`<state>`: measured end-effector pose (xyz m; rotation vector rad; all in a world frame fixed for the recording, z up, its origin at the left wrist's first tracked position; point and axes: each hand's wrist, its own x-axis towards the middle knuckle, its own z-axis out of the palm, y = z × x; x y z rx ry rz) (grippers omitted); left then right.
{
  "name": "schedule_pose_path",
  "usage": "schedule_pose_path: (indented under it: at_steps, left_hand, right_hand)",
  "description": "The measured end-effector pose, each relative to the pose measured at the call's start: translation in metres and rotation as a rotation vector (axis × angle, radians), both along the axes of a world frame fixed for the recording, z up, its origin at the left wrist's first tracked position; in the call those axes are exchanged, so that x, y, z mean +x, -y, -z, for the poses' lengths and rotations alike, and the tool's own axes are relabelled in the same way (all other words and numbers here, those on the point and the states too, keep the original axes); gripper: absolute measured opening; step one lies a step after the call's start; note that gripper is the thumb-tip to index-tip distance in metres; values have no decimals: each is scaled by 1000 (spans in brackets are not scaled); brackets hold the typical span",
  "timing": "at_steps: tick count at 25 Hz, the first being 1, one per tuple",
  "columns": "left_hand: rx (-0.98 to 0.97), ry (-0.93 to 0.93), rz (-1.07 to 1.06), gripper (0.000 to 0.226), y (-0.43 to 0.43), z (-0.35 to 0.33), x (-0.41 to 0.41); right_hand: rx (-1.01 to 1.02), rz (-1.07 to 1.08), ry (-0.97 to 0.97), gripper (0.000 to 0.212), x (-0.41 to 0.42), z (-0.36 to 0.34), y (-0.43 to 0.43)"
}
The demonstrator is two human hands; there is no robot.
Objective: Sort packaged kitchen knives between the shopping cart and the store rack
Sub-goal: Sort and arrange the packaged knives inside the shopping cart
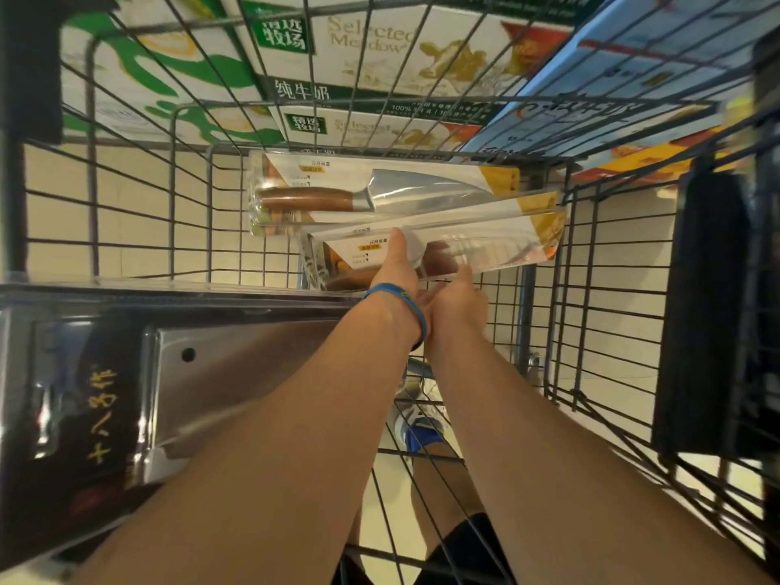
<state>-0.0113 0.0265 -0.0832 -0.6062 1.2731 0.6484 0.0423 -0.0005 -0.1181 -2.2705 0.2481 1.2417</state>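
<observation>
Down inside the shopping cart (172, 196), the near packaged knife (485, 247) is grasped by the left hand (396, 272): the thumb is laid flat on the top face of the clear pack and the palm is pressed against its near edge, while the fingers are hidden beneath it. A blue wristband (411, 299) is worn on that wrist. The right hand (458, 299) is held just beside the left, its back turned to the camera and one fingertip set against the pack's near edge; whether the pack is actually gripped by it cannot be told. The pack is held tilted, its yellow-tipped end raised toward the cart's right wall.

Just beyond it, touching or nearly so, the far packaged knife (380, 192) is seen lying crosswise against the cart's front wall, wooden handle to the left, blade to the right.

At the left foreground a packaged cleaver (202, 373) on black card with gold characters is seen; what it rests on cannot be made out. Milk cartons (371, 40) are stacked outside the cart's front, and a blue-and-white shoe (418, 432) on a pale tiled floor (126, 213) is glimpsed through the wire
</observation>
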Motion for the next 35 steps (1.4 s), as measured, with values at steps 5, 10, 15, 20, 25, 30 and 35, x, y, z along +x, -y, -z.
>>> schedule_pose_path:
  at_steps: [5,10,15,20,25,30,35]
  left_hand:
    - [84,7,150,61,13,-57,-23]
    - [251,-160,304,42,47,-157,-63]
    - [393,-332,490,34,64,-244,-66]
    - [610,-417,628,28,52,-313,-4]
    - [707,-318,624,22,49,-366,64]
    - [678,-312,574,9,63,-383,110]
    - [619,-336,556,19,71,-359,116]
  right_hand:
    - [51,-62,-16,35,-3,-60,14]
    - [266,-444,-201,37,-20,-194,37]
    - [463,-763,-79,22,1,-312,66]
    - [721,-753,92,19,42,-387,81]
    - [744,-743,307,15,112,-430,85]
    - [401,-1018,649,37,192,-438,70]
    - [13,-1458,549,44,209,-409,33]
